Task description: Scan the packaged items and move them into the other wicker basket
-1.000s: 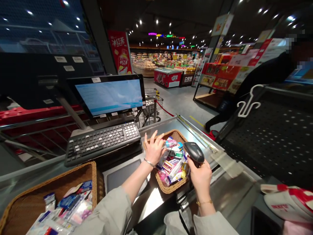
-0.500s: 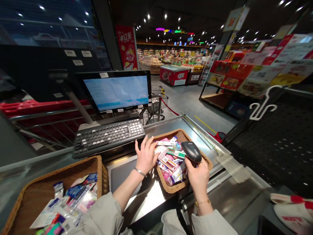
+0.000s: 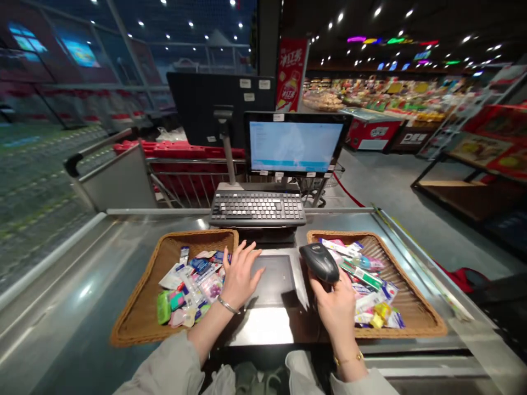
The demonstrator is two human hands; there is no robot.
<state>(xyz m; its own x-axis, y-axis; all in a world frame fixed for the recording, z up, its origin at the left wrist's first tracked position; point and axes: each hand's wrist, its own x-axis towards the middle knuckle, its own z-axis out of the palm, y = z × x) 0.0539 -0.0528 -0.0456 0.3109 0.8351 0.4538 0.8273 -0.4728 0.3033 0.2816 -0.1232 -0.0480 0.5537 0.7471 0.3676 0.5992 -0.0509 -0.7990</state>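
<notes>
Checkout station, seen from the person's head. A steel table (image 3: 74,285) carries two wicker trays, with a dark glass plate (image 3: 274,277) set between them. The layout seems built for reach: one tray sits under each hand, so neither arm has to cross the body. A keyboard (image 3: 257,207) and a screen (image 3: 294,147) stand straight ahead, probably placed so they can be read without turning.

Right hand (image 3: 335,312): grip closed around the body of a black handheld scanner (image 3: 319,262). The scanner is above the inner rim of the right tray (image 3: 415,332), its nose tipped up and toward the plate. Holding it at this angle seems to keep its nose clear of the heap below.

Left hand (image 3: 241,277): palm down, fingers spread, grip apart and apparently empty. It sits just past the inner rim of the left tray (image 3: 197,234), beside the plate. Whether the fingertips touch the table, I cannot tell.

Small packets (image 3: 197,280) lie loose in the left tray, with a green packet (image 3: 163,307) near its outer side. More packets (image 3: 362,280) lie in the right tray, heaped unevenly. A silver bangle (image 3: 228,305) circles the left wrist, and a gold bracelet (image 3: 349,359) circles the right.
</notes>
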